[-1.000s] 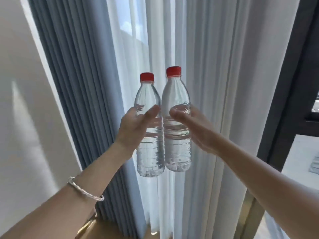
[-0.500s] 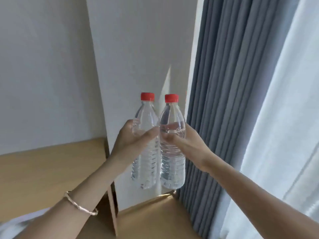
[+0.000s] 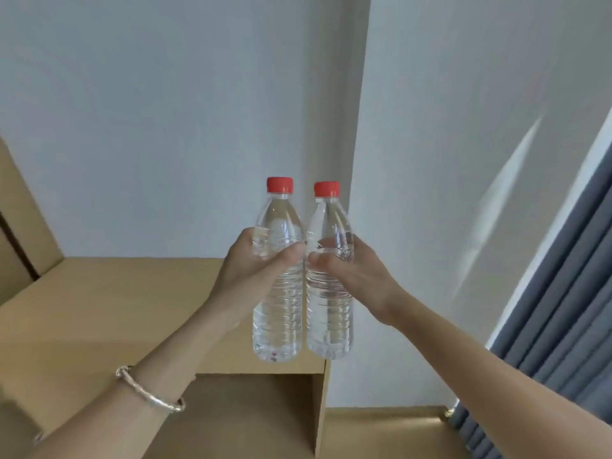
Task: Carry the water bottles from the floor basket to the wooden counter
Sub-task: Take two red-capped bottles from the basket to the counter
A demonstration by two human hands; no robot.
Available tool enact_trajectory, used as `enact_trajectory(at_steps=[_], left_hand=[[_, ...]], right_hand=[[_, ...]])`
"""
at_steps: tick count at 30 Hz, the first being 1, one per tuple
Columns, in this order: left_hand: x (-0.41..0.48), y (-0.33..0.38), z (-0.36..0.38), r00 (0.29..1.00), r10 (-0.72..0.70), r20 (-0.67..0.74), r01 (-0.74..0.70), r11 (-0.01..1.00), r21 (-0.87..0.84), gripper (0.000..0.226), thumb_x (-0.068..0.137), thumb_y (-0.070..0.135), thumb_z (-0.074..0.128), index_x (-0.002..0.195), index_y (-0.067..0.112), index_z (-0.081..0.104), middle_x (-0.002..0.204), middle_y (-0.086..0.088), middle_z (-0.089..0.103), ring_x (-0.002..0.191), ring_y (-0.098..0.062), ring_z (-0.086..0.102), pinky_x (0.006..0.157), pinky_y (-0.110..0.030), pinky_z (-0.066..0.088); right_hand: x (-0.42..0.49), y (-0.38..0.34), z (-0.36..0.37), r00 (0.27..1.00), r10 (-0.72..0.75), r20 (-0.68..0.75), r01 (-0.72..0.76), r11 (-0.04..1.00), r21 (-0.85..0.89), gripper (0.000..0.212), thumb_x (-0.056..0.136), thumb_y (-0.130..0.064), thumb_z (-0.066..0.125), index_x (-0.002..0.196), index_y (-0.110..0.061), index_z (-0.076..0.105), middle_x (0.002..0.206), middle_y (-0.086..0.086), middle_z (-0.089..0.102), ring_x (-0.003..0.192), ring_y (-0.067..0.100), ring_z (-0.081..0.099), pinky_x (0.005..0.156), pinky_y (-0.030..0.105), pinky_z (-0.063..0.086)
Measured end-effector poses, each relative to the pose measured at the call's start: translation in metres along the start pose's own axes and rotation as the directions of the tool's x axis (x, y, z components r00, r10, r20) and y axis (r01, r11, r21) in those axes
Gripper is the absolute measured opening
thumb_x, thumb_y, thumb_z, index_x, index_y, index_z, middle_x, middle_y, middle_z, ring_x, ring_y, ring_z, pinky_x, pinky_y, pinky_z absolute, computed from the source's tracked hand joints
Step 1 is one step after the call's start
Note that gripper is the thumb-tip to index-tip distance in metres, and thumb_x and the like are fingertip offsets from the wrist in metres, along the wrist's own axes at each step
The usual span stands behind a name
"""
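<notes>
Against the white wall point(image 3: 165, 111), the wooden counter point(image 3: 99, 309) spreads across your lower left. Its right end has an open recess point(image 3: 258, 415) beneath it, and a grey curtain point(image 3: 569, 309) hangs at the far right. Over that right end you hold two clear water bottles in the air, neither one set down yet: the left bottle point(image 3: 277, 326) in your left hand point(image 3: 255, 270), the right bottle point(image 3: 329, 319) in your right hand point(image 3: 357, 276).

Each hand is wrapped round its bottle just below the shoulder, thumb across the near face and the other fingers curled behind. That high grip probably lets the weight hang below your hands, so the bases can meet the wood flat. You carry them side by side, flanks touching or nearly so, likely to land them as a pair.

Both bottles are upright, long axes vertical, red caps point(image 3: 280, 184) towards the ceiling and bases towards the counter. A bracelet point(image 3: 149, 390) circles your left wrist.
</notes>
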State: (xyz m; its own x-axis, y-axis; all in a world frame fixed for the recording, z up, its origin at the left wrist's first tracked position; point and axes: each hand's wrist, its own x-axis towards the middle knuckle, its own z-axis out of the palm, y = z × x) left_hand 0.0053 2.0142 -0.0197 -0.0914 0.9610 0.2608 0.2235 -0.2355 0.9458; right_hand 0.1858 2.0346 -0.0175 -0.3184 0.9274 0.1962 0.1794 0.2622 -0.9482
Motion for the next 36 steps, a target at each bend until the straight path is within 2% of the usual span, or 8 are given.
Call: enact_trajectory(at_steps=[3,7,11,14,22,27,30,36], left_hand=[[0.022,-0.023,-0.032,0.998,-0.019,-0.057,0.019,1.0,-0.005,0.059,0.063,0.06,0.072,0.11,0.027,0.059,0.103,0.005,0.072,0.098,-0.013,0.069,0.093,-0.047,0.052],[0.061,-0.05,-0.074,0.991,-0.043,-0.13,0.048,0.998,0.036,0.071,0.062,0.066,0.073,0.117,0.025,0.054,0.106,0.004,0.072,0.1,-0.015,0.069,0.093,-0.047,0.051],[0.097,-0.066,-0.118,0.964,-0.11,-0.241,0.124,0.991,0.046,0.069,0.06,0.062,0.068,0.116,0.025,0.052,0.099,0.001,0.074,0.089,-0.008,0.071,0.085,-0.038,0.055],[0.117,-0.079,-0.164,0.931,-0.121,-0.346,0.144,0.989,0.042,0.073,0.059,0.064,0.07,0.119,0.027,0.052,0.104,0.002,0.071,0.088,-0.002,0.069,0.081,-0.031,0.053],[0.119,-0.123,-0.307,0.842,-0.154,-0.517,0.178,0.984,-0.003,0.059,0.07,0.053,0.071,0.121,0.027,0.056,0.109,0.003,0.072,0.101,-0.015,0.07,0.096,-0.05,0.049],[0.133,-0.154,-0.41,0.828,-0.154,-0.539,0.227,0.971,0.072,0.052,0.073,0.049,0.072,0.118,0.028,0.057,0.105,0.003,0.073,0.098,-0.015,0.07,0.094,-0.049,0.051],[0.147,-0.168,-0.473,0.831,-0.156,-0.534,0.264,0.956,0.13,0.049,0.071,0.048,0.075,0.113,0.03,0.058,0.103,0.006,0.072,0.097,-0.014,0.07,0.093,-0.048,0.052],[0.195,-0.195,-0.544,0.836,-0.22,-0.502,0.351,0.919,0.182,0.053,0.061,0.046,0.08,0.105,0.032,0.053,0.097,0.013,0.067,0.092,-0.007,0.067,0.085,-0.038,0.054]], right_hand=[[0.043,0.011,0.03,0.998,0.009,0.061,-0.011,1.0,0.028,0.052,0.069,-0.052,0.073,0.113,-0.027,0.059,0.104,-0.011,0.071,0.099,0.006,0.067,0.092,0.034,0.052],[0.103,0.021,0.066,0.984,-0.021,0.179,0.005,0.996,0.091,0.036,0.08,-0.04,0.073,0.111,-0.028,0.058,0.097,-0.018,0.071,0.091,-0.002,0.068,0.081,0.021,0.051],[0.176,0.019,0.104,0.934,-0.051,0.353,0.021,0.996,0.088,0.032,0.087,-0.035,0.067,0.115,-0.023,0.06,0.105,-0.006,0.072,0.098,0.008,0.069,0.089,0.033,0.053],[0.228,0.013,0.146,0.895,-0.098,0.435,0.064,0.994,0.092,0.012,0.089,-0.026,0.066,0.099,-0.03,0.061,0.092,-0.012,0.073,0.085,0.0,0.069,0.073,0.017,0.053],[0.309,0.005,0.311,0.798,-0.089,0.597,0.01,0.991,0.133,0.05,0.069,-0.045,0.073,0.112,-0.026,0.056,0.1,-0.009,0.069,0.085,0.002,0.069,0.072,0.024,0.049],[0.354,-0.011,0.406,0.761,-0.102,0.641,0.05,0.994,0.098,0.018,0.084,-0.026,0.072,0.098,-0.028,0.062,0.087,-0.013,0.071,0.081,0.0,0.069,0.062,0.011,0.048],[0.381,-0.025,0.455,0.747,-0.109,0.656,0.112,0.993,0.037,0.009,0.081,-0.028,0.073,0.086,-0.03,0.066,0.088,-0.008,0.072,0.086,0.006,0.069,0.074,0.021,0.053],[0.439,-0.01,0.524,0.811,-0.027,0.585,0.065,0.997,-0.045,0.054,0.058,-0.055,0.078,0.102,-0.03,0.063,0.1,-0.009,0.07,0.095,0.009,0.067,0.09,0.039,0.053]])
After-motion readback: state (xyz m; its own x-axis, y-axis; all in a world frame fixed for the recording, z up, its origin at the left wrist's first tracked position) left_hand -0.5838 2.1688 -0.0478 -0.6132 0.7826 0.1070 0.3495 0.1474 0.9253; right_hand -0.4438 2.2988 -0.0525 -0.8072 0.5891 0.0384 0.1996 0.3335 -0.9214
